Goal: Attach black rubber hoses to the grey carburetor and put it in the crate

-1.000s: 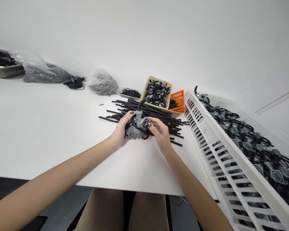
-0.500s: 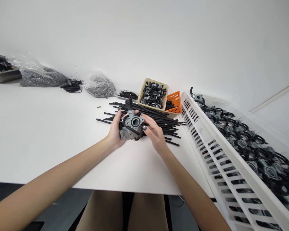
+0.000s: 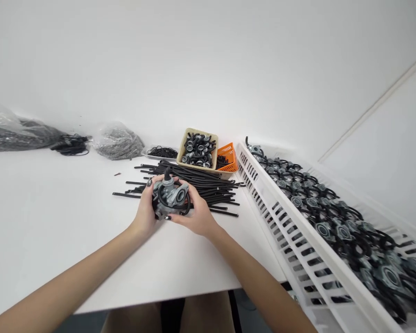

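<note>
A grey metal carburetor [image 3: 169, 194] with a black rubber cap on top and a black hose looped around it is held above the white table. My left hand [image 3: 146, 208] is wrapped around its left side, thumb near the cap. On the other side, my right hand [image 3: 196, 213] grips it, with the thumb under the lower front and fingers behind the flange. Just beyond the carburetor lies a loose pile of black rubber hoses [image 3: 201, 181], partly covered by my hands.
On the right stands a long white slotted crate [image 3: 298, 236] holding rows of similar carburetors [image 3: 343, 231]. Behind the hoses are a cream bin [image 3: 213, 138] of capped black parts and an orange basket [image 3: 231, 155]. Plastic bags of small parts [image 3: 118, 142] sit along the wall.
The carburetor has been turned so its round opening faces more to the right. My right thumb has shifted to its lower front. The view has swung to the right.
</note>
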Demonstrator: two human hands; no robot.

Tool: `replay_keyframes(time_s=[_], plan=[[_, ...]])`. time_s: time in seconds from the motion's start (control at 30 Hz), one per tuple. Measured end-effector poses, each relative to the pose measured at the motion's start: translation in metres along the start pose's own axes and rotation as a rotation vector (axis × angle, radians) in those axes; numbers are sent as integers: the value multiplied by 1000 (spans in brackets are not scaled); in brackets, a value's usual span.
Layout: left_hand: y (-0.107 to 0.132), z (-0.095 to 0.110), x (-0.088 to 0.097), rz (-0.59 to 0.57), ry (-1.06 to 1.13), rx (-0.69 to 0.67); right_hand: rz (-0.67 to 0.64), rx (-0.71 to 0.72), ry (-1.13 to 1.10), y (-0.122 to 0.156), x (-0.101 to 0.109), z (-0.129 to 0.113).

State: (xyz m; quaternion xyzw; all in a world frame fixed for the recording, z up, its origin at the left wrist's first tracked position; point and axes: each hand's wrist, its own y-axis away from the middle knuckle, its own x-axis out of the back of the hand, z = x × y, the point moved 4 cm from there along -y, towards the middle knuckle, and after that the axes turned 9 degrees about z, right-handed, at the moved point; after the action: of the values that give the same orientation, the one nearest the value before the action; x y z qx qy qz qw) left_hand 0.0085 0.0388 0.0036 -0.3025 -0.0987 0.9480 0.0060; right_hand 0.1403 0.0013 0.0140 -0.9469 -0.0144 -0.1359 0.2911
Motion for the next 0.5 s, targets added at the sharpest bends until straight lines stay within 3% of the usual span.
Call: replay_keyframes(time_s=[0.17,0.33,0.4,0.5], plan=[[-1,-3,-2,-90,-80,-43,139,56,82,3,5,0],[-14,8,4,-15,-207,-65,335,169,141,0,19,-4],[-19,11,8,0,-204,-46,467,186,104,-6,33,-8],[-22,14,12,-23,-198,-55,765,189,11,-23,65,-24]])
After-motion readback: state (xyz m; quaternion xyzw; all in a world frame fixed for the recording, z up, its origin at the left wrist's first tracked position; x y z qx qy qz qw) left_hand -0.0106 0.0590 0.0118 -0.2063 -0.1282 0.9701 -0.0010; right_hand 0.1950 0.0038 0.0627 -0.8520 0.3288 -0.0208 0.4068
